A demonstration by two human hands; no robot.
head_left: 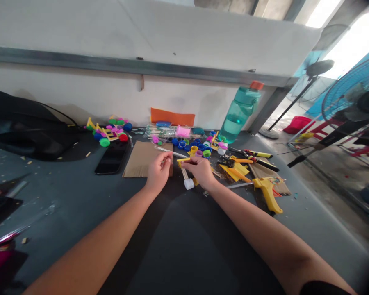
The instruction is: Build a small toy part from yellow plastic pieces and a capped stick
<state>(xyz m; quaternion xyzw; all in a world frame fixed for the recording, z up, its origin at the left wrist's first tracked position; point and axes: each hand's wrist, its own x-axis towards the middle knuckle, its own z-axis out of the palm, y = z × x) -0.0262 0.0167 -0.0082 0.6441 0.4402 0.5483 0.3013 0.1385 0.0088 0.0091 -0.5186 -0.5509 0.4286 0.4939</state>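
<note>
My right hand [199, 169] pinches a small yellow piece [182, 161] between thumb and fingers. Pale thin sticks [185, 174] run down from it to a white bottle cap [189, 184] just above or on the dark table. Beside it, my left hand [160, 170] is closed with thumb and fingertips together, over the edge of a cardboard sheet [138, 159]; whatever it may hold is too small to tell. A whitish rod [180, 155] lies behind both hands. Colourful bottle caps [194, 149] are gathered just past my right hand.
Right of my hands lie a yellow glue gun [267, 192], an orange-handled cutter [239, 175] and pliers [242, 160]. A water bottle [238, 116] stands behind. To the left are a phone [110, 159], stick-and-cap models [110, 133] and a black bag [24, 127].
</note>
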